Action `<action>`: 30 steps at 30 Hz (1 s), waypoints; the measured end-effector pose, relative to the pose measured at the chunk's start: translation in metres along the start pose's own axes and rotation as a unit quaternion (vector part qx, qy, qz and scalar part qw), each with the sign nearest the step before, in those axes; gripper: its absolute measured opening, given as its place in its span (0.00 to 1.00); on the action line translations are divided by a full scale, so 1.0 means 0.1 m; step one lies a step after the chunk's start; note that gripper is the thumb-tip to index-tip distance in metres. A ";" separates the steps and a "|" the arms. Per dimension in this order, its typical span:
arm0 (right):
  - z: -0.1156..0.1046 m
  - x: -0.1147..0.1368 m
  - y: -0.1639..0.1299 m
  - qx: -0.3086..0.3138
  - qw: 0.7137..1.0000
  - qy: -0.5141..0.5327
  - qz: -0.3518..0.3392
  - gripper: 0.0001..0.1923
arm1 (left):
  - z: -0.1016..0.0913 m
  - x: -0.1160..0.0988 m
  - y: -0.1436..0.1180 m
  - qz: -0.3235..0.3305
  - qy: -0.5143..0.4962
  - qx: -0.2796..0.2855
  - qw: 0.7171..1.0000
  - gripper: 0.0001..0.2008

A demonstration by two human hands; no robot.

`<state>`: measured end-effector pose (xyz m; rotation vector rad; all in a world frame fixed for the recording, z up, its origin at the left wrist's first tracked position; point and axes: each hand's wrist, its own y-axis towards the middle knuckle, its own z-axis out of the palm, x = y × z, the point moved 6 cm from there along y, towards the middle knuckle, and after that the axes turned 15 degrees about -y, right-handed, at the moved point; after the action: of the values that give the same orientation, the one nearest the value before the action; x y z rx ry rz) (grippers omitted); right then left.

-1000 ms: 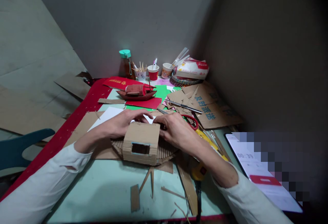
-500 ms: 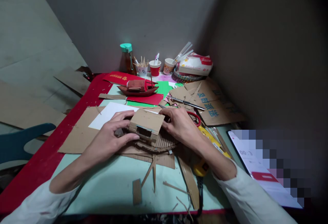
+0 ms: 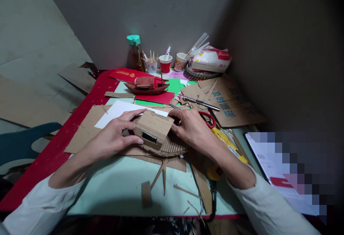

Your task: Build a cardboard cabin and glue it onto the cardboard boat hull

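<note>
1 cardboard cabin [image 3: 158,123] over 1 cardboard hull [image 3: 173,148], mid-table [image 3: 107,177]. Left hand [image 3: 118,133] half-closed, thumb and fingers holding cabin's left end. Right hand [image 3: 189,126] curled at its right edge; fingertips partly hidden, can't tell if gripping. Beyond: 1 red boat [image 3: 147,88], 3 cups [image 3: 165,66], 1 bottle [image 3: 133,41].

At frame centre, I see a left hand [image 3: 117,133] holding a cardboard cabin [image 3: 155,124], a right hand [image 3: 190,126] at its edge; above, a red model boat [image 3: 146,86].
</note>
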<state>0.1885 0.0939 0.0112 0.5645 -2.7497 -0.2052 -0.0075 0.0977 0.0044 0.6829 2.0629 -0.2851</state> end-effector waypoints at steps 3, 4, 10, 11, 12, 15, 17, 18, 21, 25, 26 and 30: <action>0.00 0.03 -0.01 -0.006 1.000 -0.012 -0.008 0.10 | 0.00 0.01 0.00 -0.002 0.008 0.005 1.000 0.12; 0.00 0.04 -0.02 -0.009 1.000 -0.016 -0.013 0.09 | 0.00 0.02 0.00 -0.001 0.013 0.003 1.000 0.13; -0.03 0.12 -0.05 -0.042 0.997 -0.048 -0.042 0.17 | 0.00 0.00 -0.01 0.009 0.022 0.004 1.000 0.15; -0.04 0.13 -0.05 -0.043 0.997 -0.049 -0.052 0.19 | 0.00 0.00 -0.01 0.010 0.019 0.006 1.000 0.16; -0.04 0.15 -0.05 -0.042 0.996 -0.049 -0.063 0.19 | 0.00 0.00 0.00 0.010 0.017 0.008 1.000 0.16; -0.05 0.17 -0.04 -0.041 0.995 -0.045 -0.084 0.18 | -0.01 0.01 0.02 0.006 0.021 0.013 1.000 0.15; -0.05 0.16 -0.03 -0.041 0.995 -0.039 -0.085 0.17 | -0.01 0.02 0.04 0.003 0.024 0.024 0.999 0.14; -0.05 0.16 -0.02 -0.041 0.995 -0.035 -0.082 0.16 | -0.01 0.03 0.04 0.004 0.023 0.031 0.999 0.13; -0.05 0.13 0.00 -0.038 0.997 -0.021 -0.065 0.13 | -0.01 0.04 0.06 0.005 0.015 0.044 0.999 0.12; -0.06 0.12 0.00 -0.031 0.998 -0.013 -0.050 0.12 | -0.02 0.05 0.07 0.000 0.012 0.039 0.999 0.12; -0.07 0.13 -0.01 -0.027 0.998 -0.012 -0.051 0.12 | -0.02 0.05 0.08 -0.001 0.012 0.037 0.999 0.13; -0.13 0.12 -0.08 0.001 0.997 -0.006 -0.071 0.13 | -0.01 0.02 0.08 0.000 0.012 0.034 0.999 0.13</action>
<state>0.1856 0.0811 0.0252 0.7627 -2.7240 -0.2393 -0.0049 0.1054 0.0035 0.7315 2.0837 -0.3493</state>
